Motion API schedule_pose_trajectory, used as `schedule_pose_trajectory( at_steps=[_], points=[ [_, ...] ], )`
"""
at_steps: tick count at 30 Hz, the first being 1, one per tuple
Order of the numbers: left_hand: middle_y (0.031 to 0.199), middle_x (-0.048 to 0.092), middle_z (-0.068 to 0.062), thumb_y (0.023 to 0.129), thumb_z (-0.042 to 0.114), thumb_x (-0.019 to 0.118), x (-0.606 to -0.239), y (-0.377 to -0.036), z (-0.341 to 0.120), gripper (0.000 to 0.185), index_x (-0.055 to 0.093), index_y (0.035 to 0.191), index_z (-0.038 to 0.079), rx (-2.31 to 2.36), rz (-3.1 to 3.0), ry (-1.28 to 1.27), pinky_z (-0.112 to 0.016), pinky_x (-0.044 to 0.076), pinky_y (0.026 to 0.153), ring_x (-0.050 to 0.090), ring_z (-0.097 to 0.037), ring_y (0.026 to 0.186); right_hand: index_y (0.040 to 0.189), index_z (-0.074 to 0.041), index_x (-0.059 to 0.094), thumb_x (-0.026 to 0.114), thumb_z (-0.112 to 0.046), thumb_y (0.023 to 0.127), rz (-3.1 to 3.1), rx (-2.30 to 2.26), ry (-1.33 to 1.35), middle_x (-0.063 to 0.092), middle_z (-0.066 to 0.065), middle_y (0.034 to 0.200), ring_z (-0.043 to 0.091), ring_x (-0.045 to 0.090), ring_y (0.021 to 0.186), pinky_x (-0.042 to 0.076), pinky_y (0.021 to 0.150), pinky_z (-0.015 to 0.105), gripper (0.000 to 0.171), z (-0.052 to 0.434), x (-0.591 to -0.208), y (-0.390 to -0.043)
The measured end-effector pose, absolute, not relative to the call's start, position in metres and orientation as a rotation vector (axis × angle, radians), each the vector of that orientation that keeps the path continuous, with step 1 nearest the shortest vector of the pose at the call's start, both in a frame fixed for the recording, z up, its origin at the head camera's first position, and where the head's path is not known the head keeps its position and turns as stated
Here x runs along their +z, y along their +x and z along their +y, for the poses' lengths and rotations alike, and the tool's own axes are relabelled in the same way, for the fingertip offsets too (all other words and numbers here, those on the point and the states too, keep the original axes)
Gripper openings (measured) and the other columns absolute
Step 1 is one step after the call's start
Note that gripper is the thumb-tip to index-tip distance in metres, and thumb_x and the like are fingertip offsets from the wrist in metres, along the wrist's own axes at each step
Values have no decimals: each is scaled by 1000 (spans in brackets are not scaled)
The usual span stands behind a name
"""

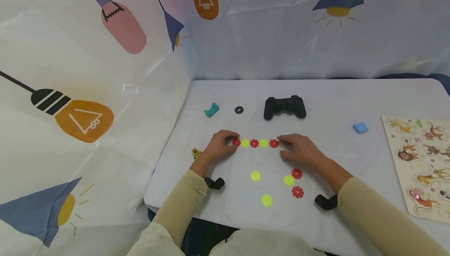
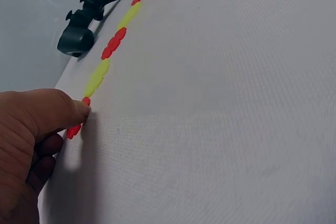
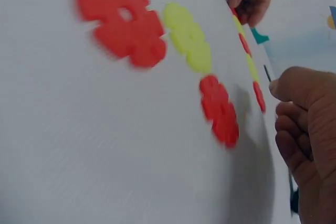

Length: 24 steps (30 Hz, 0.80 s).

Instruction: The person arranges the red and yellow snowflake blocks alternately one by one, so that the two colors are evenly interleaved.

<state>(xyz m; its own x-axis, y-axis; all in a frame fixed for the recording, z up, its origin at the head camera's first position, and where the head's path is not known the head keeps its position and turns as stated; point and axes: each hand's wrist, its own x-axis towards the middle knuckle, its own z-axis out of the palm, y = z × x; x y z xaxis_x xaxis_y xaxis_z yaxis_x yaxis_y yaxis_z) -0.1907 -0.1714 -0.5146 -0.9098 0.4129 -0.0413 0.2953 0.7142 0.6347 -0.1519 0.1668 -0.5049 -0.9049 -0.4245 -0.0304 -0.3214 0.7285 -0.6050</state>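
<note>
Near the middle of the white table (image 1: 351,99), a row of red and yellow plastic flower discs (image 1: 254,143) is being aligned. The left hand (image 1: 220,144) pinches its left end; the right hand (image 1: 299,149), fingers curled, touches its right end. Next, by judgement: add a loose disc (image 1: 255,176) from the near edge.

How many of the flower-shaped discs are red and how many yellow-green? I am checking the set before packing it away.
Red flower discs: 5, three in the row between the hands and two loose nearer the person.
Yellow-green flower discs: 5, two in the row and three loose.
Total: 10.
</note>
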Motion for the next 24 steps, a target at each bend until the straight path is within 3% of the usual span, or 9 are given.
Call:
schedule_pose_trajectory(
  at_steps=[12,17,24],
  points=[
    [119,64,7,87,19,75,-517,-188,-170,35,69,121,19,991,2763,580,-34,43,101,54,-12,115,128,-14,64,85,-19,76,2788,-977,-828,65,-3,122,21,60,113,54,88,44,56,215,-515,-85],
    [120,64,5,87,18,75,-515,-187,-170,35,69,122,17,1006,2753,567,-36,43,102,54,-14,116,126,-14,65,88,-18,71,2785,-1055,-946,64,-8,118,13,59,105,56,83,36,60,211,-516,-77],
    [121,64,5,87,19,75,-514,-187,-168,36,69,122,18,998,2753,554,-35,44,101,54,-13,116,125,-15,66,86,-22,76,2684,-1063,-1188,63,-11,113,5,54,97,52,80,25,53,198,-521,-77]
  ],
)
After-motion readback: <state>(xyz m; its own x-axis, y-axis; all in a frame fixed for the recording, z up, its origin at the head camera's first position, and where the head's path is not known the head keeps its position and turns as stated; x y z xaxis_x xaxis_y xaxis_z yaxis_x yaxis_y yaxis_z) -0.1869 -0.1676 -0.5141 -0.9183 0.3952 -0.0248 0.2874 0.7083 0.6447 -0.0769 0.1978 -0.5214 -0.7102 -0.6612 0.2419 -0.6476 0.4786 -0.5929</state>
